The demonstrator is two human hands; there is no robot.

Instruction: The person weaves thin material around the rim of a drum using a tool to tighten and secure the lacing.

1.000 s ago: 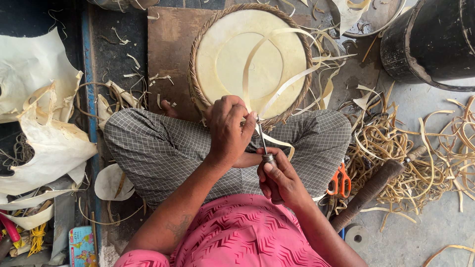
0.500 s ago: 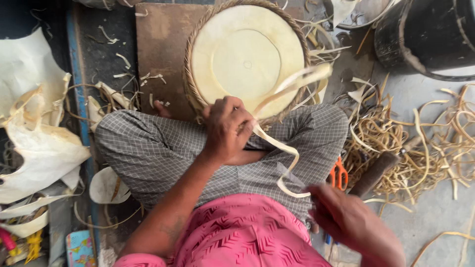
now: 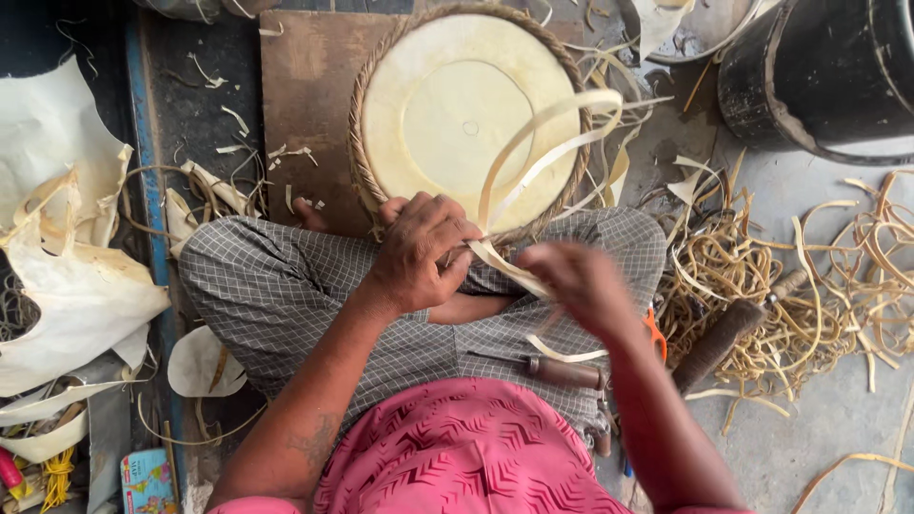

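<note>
Here both hands, left hand (image 3: pixel 419 252) and blurred right hand (image 3: pixel 576 281), pinch the pale strip (image 3: pixel 543 152) by the round disc (image 3: pixel 466 119).

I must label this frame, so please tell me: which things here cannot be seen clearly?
- Right hand, head view: motion blur hides its fingers and grip.
- Left hand: its curled fingers cover where it pinches the pale strip.
- Black drum: cut off by the top and right edges.
- Wooden-handled tool on the lap: its tip is too thin to make out.
</note>
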